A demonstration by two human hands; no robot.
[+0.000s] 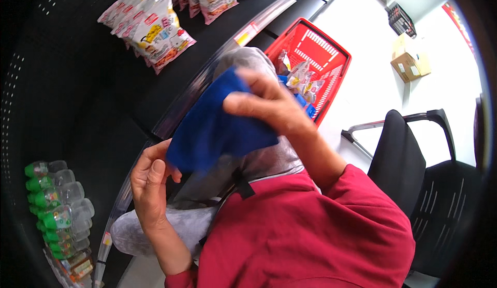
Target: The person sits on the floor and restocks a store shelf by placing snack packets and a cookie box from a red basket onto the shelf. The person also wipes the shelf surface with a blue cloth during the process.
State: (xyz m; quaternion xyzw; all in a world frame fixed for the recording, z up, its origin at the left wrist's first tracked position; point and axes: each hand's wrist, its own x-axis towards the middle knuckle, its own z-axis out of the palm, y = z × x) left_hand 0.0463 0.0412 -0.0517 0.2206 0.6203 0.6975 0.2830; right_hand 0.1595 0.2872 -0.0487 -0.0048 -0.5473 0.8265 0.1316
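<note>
A blue cloth (217, 128), blurred by motion, hangs folded over my lap. My right hand (268, 101) grips its upper right part, with the thumb on top. At its lower left corner is my left hand (153, 183), fingers bent and palm turned up; the cloth's edge covers some fingertips, so whether they pinch it is not clear. Beyond the hands runs a black shelf (112, 101) with a clear price rail (186, 97) along its front edge. White and pink snack bags (155, 35) stand in rows on it.
Several green-capped clear plastic containers (62, 210) stand at the shelf's lower left. A red shopping basket (337, 55) holding snack packets (301, 74) is beside my knee. A black chair (400, 159) stands at my right. An open cardboard box (407, 62) and a black crate (402, 20) lie farther back.
</note>
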